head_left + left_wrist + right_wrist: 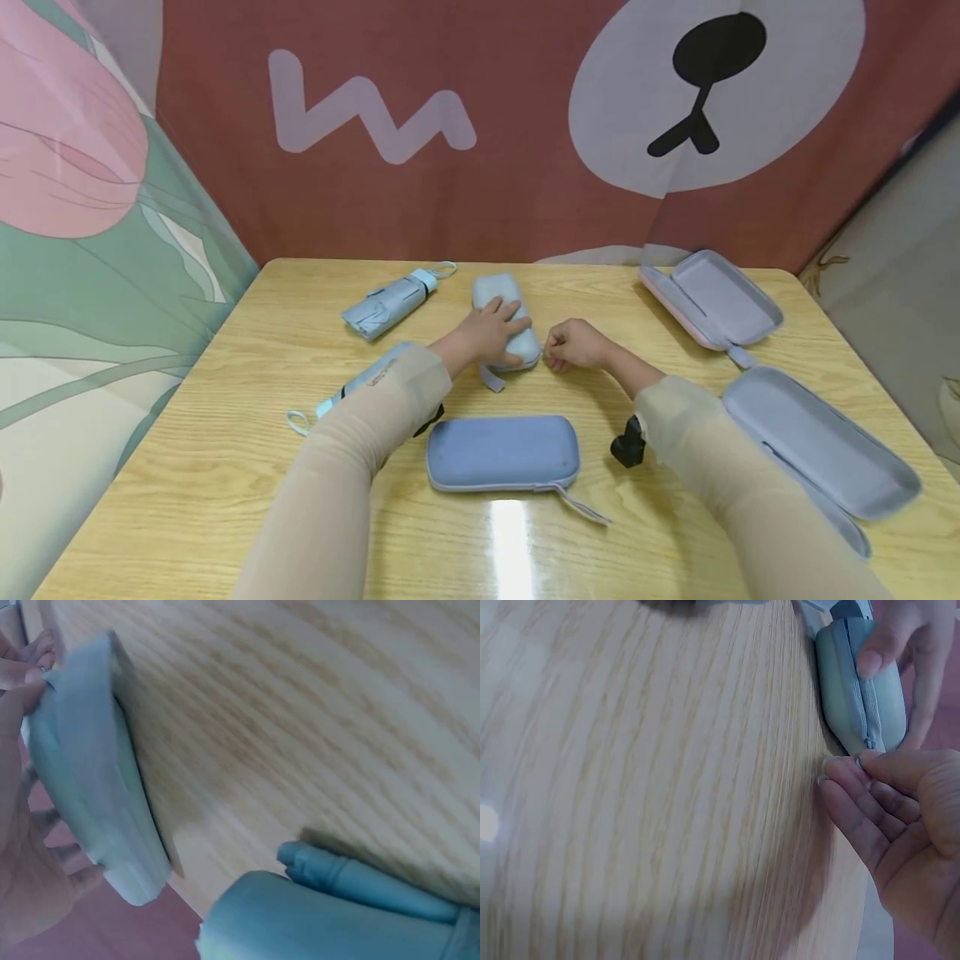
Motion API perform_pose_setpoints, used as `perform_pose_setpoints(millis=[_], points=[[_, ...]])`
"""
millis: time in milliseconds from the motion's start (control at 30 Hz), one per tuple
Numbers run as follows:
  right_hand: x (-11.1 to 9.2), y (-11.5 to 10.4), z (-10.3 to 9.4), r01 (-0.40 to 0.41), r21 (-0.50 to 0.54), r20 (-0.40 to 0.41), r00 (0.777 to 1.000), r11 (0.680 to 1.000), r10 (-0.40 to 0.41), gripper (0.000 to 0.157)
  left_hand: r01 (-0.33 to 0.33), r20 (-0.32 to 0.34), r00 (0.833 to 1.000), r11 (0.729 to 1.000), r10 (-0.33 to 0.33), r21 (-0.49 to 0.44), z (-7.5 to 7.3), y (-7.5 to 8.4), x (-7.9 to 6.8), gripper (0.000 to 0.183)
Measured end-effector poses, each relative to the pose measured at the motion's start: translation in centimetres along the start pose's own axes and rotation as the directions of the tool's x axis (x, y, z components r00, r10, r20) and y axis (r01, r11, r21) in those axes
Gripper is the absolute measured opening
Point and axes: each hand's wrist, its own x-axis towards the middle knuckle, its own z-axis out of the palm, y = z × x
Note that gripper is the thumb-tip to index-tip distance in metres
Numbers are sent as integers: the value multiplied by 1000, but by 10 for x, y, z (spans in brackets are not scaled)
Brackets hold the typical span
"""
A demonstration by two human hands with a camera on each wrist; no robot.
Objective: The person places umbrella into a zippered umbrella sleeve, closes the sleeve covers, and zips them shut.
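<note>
A pale blue-green zip case (495, 289) lies at the middle of the table, its fabric loop (492, 379) towards me. My left hand (491, 333) holds it from above, fingers spread over the top. In the right wrist view, the thumb (879, 651) presses beside the zipper and the other fingers reach round the far side. At the case's right corner my right hand (576, 344) pinches the zipper pull (862, 759) between thumb and forefinger. The pull itself is mostly hidden by the fingertips. Along the visible side, the zipper (853, 675) runs down to that hand.
A closed darker blue case (502, 452) lies in front of my hands. Two folded umbrellas, one farther back (390, 304) and one (375, 371) partly under my left sleeve, are on the left. To the right lie an open pinkish-grey case (723, 296) and an open grey-blue case (817, 437).
</note>
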Motion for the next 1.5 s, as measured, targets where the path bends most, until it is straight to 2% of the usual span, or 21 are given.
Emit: perform_pose_setpoints(millis=[133,267,533,767,1000,1100,1300,1500], points=[[-4,5,-4,6,-12,-5,1000,1000,-7,14,-12,11,1000,998,13,-66,1,-1,-2,79],[-5,11,-7,13,-22,-8,1000,1000,-13,13,-30,11,999,997,31,-74,1,-3,-2,82],[-14,20,-15,6,-55,-28,1000,998,-7,15,-116,-63,992,991,112,-69,3,-10,-3,81],[-24,29,-20,-15,-51,-51,999,999,13,15,-150,-101,985,986,142,-72,8,-17,-6,79],[-31,34,-17,-20,17,-58,998,1000,21,14,-120,-79,991,986,111,-116,8,-9,-15,80],[-34,35,-15,-10,19,-59,998,1000,11,14,-103,-92,991,989,94,-103,11,-5,-20,80],[-45,35,-11,13,-39,-66,998,999,-16,13,-64,-128,990,995,54,-72,14,3,-31,79],[-59,35,-5,23,-86,-82,996,996,-30,12,-2,-123,992,991,-15,-137,14,10,-40,77]])
